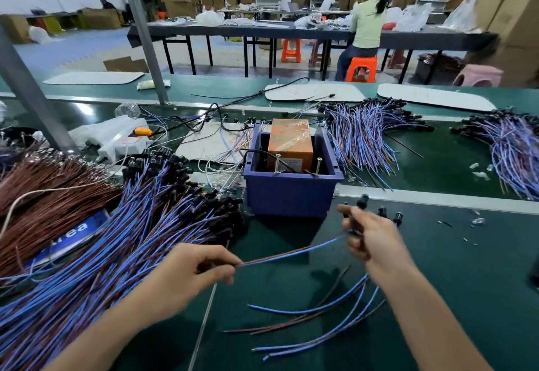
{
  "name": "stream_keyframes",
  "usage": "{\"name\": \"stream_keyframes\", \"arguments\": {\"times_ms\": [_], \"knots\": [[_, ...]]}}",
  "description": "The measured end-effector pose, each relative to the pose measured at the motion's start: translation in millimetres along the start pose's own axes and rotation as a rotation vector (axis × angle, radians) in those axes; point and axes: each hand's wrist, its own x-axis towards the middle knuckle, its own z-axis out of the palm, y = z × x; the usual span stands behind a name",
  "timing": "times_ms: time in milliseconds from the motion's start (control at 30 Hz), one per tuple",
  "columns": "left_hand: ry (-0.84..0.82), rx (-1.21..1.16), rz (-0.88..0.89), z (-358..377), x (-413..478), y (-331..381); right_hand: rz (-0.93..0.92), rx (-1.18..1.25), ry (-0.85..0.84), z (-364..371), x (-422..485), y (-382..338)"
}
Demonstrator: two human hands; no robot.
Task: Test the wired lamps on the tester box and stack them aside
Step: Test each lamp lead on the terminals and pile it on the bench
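My right hand (370, 236) is closed around several wired lamps (382, 211), their black heads poking up above my fingers and their blue and brown tails hanging below onto the green bench. My left hand (201, 268) pinches the free ends of one lamp's blue and brown wire pair (291, 254), stretched between both hands. The tester box (291, 144), orange and wrapped in tape, sits inside a blue bin (291, 195) just beyond my hands, with two upright screws (318, 166) at its near edge.
A big heap of blue-wired lamps (131, 239) covers the bench at left, beside a brown wire bundle (43, 189). More lamp piles (367, 134) lie at the right behind the bin, another pile (513, 149) at far right. A thin rod (204, 321) lies near my left forearm. A person sits at a far table.
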Motion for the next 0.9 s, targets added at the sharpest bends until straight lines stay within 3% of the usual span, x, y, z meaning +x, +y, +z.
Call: {"name": "stream_keyframes", "arguments": {"times_ms": [200, 367, 433, 533, 633, 700, 900], "knots": [[0.052, -0.213, -0.022, -5.4, 4.4, 13.7, -0.204, -0.490, 0.235, -35.4, 27.9, -17.4], [0.092, -0.452, -0.060, 2.8, 10.6, 30.8, -0.300, -1.243, 0.264, -37.6, 35.2, -13.7], [0.111, -0.516, -0.068, 5.3, 16.3, 40.6, -0.342, -1.376, 0.296, -32.5, 31.6, -14.1], [0.087, -0.638, -0.055, 4.4, 23.4, 55.0, -0.572, -1.043, 0.286, -15.9, 12.9, -20.8], [0.056, -0.731, -0.047, 6.2, 34.3, 67.1, -0.636, -0.598, -0.112, 16.3, -27.0, -28.6], [0.090, -0.756, -0.058, 10.0, 44.8, 72.8, -0.617, -0.483, -0.344, 34.4, -47.4, -28.0], [0.202, -0.720, -0.104, 21.5, 70.3, 71.9, -0.558, -0.372, -0.356, 42.5, -40.0, -20.1]]}}
